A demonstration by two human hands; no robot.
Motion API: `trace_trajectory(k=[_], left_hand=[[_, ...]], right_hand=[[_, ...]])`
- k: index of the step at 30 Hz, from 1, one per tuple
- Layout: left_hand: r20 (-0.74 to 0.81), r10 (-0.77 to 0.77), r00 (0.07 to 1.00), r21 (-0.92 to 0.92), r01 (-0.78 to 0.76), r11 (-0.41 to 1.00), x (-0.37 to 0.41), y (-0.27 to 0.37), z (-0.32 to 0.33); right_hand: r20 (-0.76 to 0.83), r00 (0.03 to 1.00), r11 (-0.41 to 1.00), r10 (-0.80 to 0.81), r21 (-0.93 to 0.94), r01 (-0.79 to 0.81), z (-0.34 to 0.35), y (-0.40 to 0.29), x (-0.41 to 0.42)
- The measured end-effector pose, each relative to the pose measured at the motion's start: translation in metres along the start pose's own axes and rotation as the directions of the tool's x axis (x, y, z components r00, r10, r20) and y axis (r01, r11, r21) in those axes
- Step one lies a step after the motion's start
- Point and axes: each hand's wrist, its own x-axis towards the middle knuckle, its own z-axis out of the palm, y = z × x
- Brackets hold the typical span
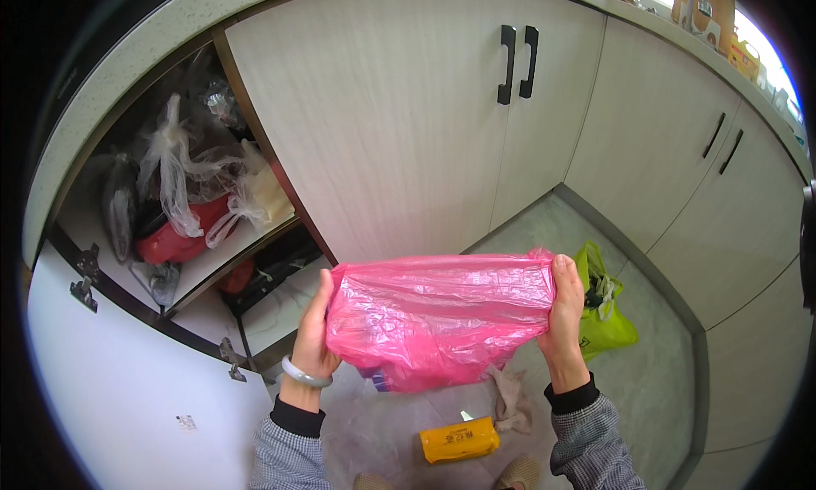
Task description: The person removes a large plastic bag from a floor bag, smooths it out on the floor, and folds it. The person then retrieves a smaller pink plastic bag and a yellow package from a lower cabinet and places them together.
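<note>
A pink plastic bag (433, 324) is stretched wide between my two hands, above the floor. My left hand (316, 330), with a pale bangle at the wrist, grips its left end. Its right end is in my right hand (564, 315), the thumb on top. Something bluish or purple shows at the bag's lower left edge; what it is cannot be told. Below the bag, a yellow-orange packet (459, 440) with dark writing lies on the floor, and a crumpled beige cloth (510, 401) is beside it.
At the left, an open cabinet holds knotted clear plastic bags (172, 152) and a red item (185, 235); its white door (140, 375) stands swung out. A lime-green bag (602, 330) sits on the floor at the right. Closed cabinet doors (395, 120) are ahead, under a countertop.
</note>
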Motion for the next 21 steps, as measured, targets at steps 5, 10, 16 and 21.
trace_trajectory(k=[5, 10, 16, 21], left_hand=[[0.038, 0.059, 0.998, 0.36, -0.069, 0.93, -0.019, -0.013, -0.004], [-0.222, 0.04, 0.974, 0.254, 0.018, 0.967, -0.011, 0.012, -0.013], [-0.115, 0.107, 0.988, 0.494, -0.037, 0.868, -0.008, 0.034, -0.029], [-0.078, 0.377, 0.923, 0.654, -0.238, 0.718, -0.011, 0.024, -0.022]], right_hand=[[0.061, 0.96, 0.954, 0.274, 0.109, -0.279, -0.001, 0.01, -0.008], [0.114, 0.878, 0.872, 0.465, 0.114, -0.477, 0.006, -0.014, -0.021], [0.174, 0.947, 0.953, 0.27, 0.093, -0.289, -0.026, -0.028, 0.011], [0.237, 0.934, 0.96, 0.268, 0.012, -0.278, 0.0, -0.026, -0.004]])
